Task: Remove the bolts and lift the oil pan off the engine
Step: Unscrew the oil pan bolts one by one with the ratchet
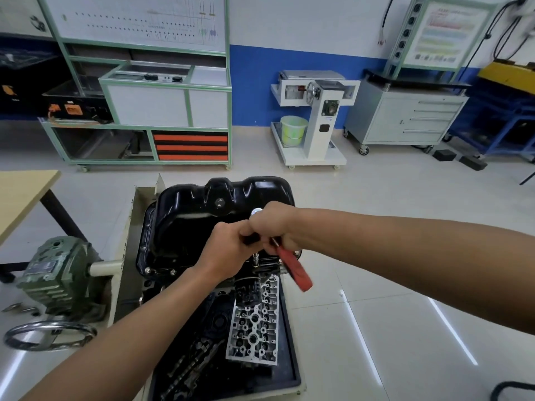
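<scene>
Left hand (228,247): reaches in from the lower left; fingers are curled tight round a black part of the tool, knuckles touching the right hand.
Right hand (273,227): reaches in from the right; clenched round the red-handled tool (293,269) where its silver shaft meets the grip. The red handle sticks out below the hand, slanting down to the right.
Socket extension (255,259): short silver stem, upright, dropping from between the hands to the near rim of the pan. Its tip is hidden, so contact with a bolt cannot be confirmed.
Silver round part (256,211): shows just above the right knuckles; which piece it belongs to cannot be told.
Oil pan (185,218): black, glossy, seated on top of the engine (160,283), directly under both hands.
Drain plug (220,202): fitted in the pan's far wall.
Bolts (172,272): heads visible along the near-left flange, in place.
Oil filter (246,290): dark cylinder just below the pan's near edge.
Cylinder head (254,322): grey casting lying in the black tray (293,357) beneath the engine, beside dark parts.
Gearbox (55,273): green, left of the engine, with a chrome handwheel (49,334) in front of it.
Desk (20,192): wooden top, at the left edge, well apart from the pan.
Background: green bucket (293,130) on a white stand; grey drawer cabinet (405,117) by the wall.
</scene>
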Tool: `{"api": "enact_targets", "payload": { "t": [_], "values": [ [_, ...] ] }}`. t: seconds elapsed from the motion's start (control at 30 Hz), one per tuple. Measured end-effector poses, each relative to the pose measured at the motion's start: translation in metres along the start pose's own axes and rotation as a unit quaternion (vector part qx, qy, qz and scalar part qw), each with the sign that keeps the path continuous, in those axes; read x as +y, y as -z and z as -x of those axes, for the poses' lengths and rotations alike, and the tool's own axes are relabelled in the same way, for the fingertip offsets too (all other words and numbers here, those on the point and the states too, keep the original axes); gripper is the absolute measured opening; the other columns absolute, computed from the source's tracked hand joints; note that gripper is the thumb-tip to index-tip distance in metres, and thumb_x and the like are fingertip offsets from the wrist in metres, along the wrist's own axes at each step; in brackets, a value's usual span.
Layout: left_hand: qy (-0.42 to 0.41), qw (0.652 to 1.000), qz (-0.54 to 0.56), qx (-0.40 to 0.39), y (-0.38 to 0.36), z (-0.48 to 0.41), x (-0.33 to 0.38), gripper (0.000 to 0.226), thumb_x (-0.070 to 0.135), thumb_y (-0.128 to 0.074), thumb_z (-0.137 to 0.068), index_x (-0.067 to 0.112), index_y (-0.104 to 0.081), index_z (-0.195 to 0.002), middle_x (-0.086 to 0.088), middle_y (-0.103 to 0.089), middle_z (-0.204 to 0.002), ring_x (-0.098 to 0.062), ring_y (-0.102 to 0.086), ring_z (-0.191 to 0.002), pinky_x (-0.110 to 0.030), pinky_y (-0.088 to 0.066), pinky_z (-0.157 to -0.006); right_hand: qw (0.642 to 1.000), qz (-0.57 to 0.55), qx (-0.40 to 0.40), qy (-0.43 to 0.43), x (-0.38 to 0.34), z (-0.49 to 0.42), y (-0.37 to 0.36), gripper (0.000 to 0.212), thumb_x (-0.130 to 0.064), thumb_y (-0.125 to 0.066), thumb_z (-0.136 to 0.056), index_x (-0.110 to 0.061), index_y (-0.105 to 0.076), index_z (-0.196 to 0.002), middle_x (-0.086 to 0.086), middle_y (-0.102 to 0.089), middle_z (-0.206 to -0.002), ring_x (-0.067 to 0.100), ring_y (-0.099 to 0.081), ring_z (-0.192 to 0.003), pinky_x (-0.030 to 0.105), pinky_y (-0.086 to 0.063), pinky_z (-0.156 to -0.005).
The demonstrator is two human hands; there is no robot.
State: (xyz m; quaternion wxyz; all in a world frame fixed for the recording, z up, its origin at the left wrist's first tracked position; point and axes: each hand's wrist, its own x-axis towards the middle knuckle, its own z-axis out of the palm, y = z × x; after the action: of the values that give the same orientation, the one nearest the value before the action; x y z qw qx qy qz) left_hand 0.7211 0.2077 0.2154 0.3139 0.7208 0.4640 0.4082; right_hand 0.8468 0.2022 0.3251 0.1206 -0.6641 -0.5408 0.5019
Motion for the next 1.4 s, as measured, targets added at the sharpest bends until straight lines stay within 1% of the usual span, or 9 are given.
{"api": "enact_targets", "payload": {
  "t": [0.23,0.5,0.57,0.7,0.77,0.87,0.97,1.03,1.4],
  "values": [
    [0.019,0.998,-0.001,-0.060,-0.004,-0.006,0.003,0.022,0.030,-0.082,-0.086,0.024,-0.071,-0.068,0.005,-0.067,-0.061,-0.012,-0.058,-0.057,-0.042,-0.054,-0.059,0.945,0.303,0.026,0.119,0.007,0.002,0.016,0.038,-0.019,-0.069,-0.084,-0.009,-0.046,-0.056,0.006,-0.043,-0.050,0.017,-0.038,-0.040,0.024,-0.030,-0.040],
    [0.047,0.990,-0.044,-0.128,-0.001,-0.001,0.003,0.023,0.034,-0.079,-0.087,0.030,-0.065,-0.070,0.007,-0.066,-0.064,-0.008,-0.055,-0.055,-0.033,-0.047,-0.056,0.524,0.742,0.003,0.418,-0.015,0.004,0.030,0.026,-0.042,-0.070,-0.085,-0.018,-0.070,-0.093,-0.003,-0.051,-0.072,0.026,-0.058,-0.067,0.037,-0.051,-0.063],
    [0.035,0.991,-0.045,-0.118,-0.001,-0.001,0.006,0.033,0.028,-0.077,-0.091,0.040,-0.064,-0.063,0.014,-0.061,-0.056,-0.002,-0.050,-0.050,-0.019,-0.039,-0.052,0.558,0.731,0.017,0.392,-0.015,0.002,0.033,0.024,-0.042,-0.071,-0.085,-0.020,-0.066,-0.092,0.001,-0.056,-0.080,0.029,-0.061,-0.076,0.039,-0.052,-0.068],
    [0.031,0.998,-0.003,-0.057,-0.010,0.003,0.010,0.026,0.025,-0.074,-0.093,0.037,-0.071,-0.071,0.015,-0.065,-0.060,-0.005,-0.057,-0.054,-0.026,-0.047,-0.055,0.910,0.393,-0.041,0.129,0.000,-0.009,0.029,0.027,-0.021,-0.072,-0.084,-0.008,-0.056,-0.067,0.006,-0.050,-0.056,0.021,-0.044,-0.047,0.027,-0.036,-0.046],
    [0.031,0.999,-0.003,-0.039,-0.011,0.002,0.011,0.013,0.024,-0.075,-0.093,0.033,-0.077,-0.083,0.012,-0.074,-0.074,-0.009,-0.068,-0.068,-0.030,-0.056,-0.063,0.983,0.166,-0.071,0.019,0.002,-0.008,0.025,0.027,-0.019,-0.071,-0.087,-0.007,-0.055,-0.068,0.005,-0.047,-0.054,0.015,-0.035,-0.038,0.023,-0.031,-0.040],
    [0.041,0.997,-0.003,-0.059,-0.008,-0.002,0.012,0.008,0.018,-0.077,-0.091,0.022,-0.073,-0.085,0.008,-0.073,-0.073,-0.018,-0.068,-0.065,-0.031,-0.057,-0.063,0.906,0.398,-0.028,0.137,0.000,-0.009,0.029,0.034,-0.025,-0.073,-0.084,-0.010,-0.054,-0.061,0.002,-0.049,-0.052,0.018,-0.042,-0.043,0.025,-0.033,-0.042],
    [0.079,0.990,-0.004,-0.114,-0.006,-0.007,0.014,0.005,0.013,-0.076,-0.092,0.011,-0.072,-0.095,-0.008,-0.076,-0.086,-0.030,-0.069,-0.065,-0.042,-0.060,-0.069,0.619,0.703,0.010,0.351,-0.009,-0.002,0.044,0.006,-0.018,-0.064,-0.092,-0.013,-0.066,-0.089,0.002,-0.057,-0.079,0.025,-0.057,-0.069,0.035,-0.044,-0.055],
    [0.085,0.987,-0.022,-0.138,-0.006,-0.008,0.015,0.014,0.013,-0.074,-0.093,0.004,-0.073,-0.103,-0.019,-0.076,-0.095,-0.033,-0.070,-0.071,-0.049,-0.059,-0.077,0.504,0.753,-0.014,0.423,-0.010,0.000,0.054,0.022,-0.010,-0.054,-0.096,-0.016,-0.067,-0.112,0.005,-0.064,-0.099,0.030,-0.063,-0.088,0.040,-0.051,-0.067],
    [0.028,0.996,0.031,-0.074,-0.008,0.001,0.022,0.005,0.010,-0.072,-0.094,0.009,-0.072,-0.089,-0.010,-0.070,-0.073,-0.031,-0.068,-0.068,-0.051,-0.058,-0.071,0.820,0.475,0.023,0.318,0.015,-0.004,0.053,0.040,-0.046,-0.071,-0.086,-0.009,-0.064,-0.071,0.004,-0.061,-0.063,0.019,-0.055,-0.059,0.029,-0.039,-0.051]
  ]
}}
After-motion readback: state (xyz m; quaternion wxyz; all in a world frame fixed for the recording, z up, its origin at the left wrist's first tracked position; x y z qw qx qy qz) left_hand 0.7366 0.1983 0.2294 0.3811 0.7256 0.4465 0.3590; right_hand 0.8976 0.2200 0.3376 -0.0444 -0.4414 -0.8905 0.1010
